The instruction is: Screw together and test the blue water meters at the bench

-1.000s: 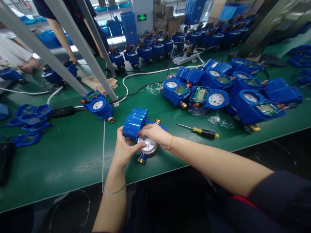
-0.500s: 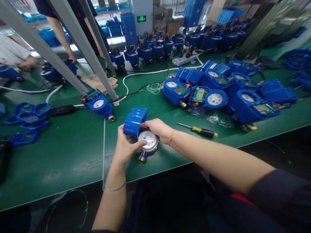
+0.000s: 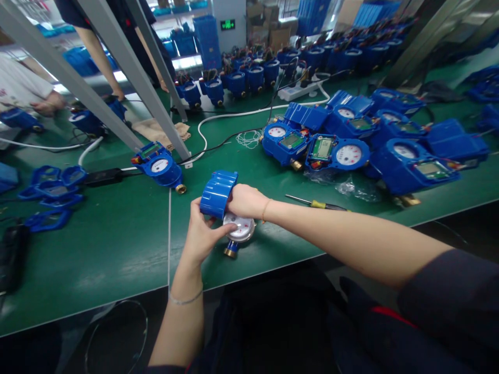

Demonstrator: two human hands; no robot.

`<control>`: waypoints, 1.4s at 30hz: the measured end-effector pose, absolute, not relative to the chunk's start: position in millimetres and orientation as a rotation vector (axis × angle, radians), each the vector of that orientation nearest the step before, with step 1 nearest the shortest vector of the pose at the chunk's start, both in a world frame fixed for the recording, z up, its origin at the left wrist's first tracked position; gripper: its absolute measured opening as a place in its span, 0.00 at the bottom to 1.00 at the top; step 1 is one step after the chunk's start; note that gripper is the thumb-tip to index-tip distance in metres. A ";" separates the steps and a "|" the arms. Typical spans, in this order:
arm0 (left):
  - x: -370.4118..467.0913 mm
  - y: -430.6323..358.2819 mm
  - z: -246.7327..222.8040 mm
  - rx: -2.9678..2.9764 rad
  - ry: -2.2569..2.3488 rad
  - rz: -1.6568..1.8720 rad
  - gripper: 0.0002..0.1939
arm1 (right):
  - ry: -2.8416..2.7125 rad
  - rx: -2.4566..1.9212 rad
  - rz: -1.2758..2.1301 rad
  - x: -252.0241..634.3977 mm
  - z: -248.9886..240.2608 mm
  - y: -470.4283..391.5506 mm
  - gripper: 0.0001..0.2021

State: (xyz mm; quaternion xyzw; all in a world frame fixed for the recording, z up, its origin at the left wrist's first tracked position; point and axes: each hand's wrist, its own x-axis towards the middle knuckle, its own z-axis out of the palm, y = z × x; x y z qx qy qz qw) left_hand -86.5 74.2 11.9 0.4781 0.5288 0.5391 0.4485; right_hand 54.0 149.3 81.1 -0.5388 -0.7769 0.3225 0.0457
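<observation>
In the middle of the frame, we see one case and one dial. Our left hand pinches the case, thumb on the dial. We can't tell our right hand's grip.

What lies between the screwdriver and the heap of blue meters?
In the head view, crumpled clear plastic lies on the green tabletop between the screwdriver and the blue meters.
</observation>
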 end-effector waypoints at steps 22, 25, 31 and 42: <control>-115.0 77.3 43.9 2.101 1.255 1.004 0.20 | -1.609 -1.801 -0.062 355.4 -17.9 109.7 0.15; -117.5 78.3 60.2 2.269 1.102 0.879 0.16 | -1.574 -1.792 -0.082 362.5 -29.7 119.1 0.15; -110.8 80.6 66.4 2.320 1.050 0.646 0.08 | -1.848 -1.766 -0.198 359.7 -45.4 133.9 0.15; -93.5 37.2 14.7 2.188 1.445 1.051 0.14 | -1.850 -1.711 -0.459 333.9 1.4 109.8 0.13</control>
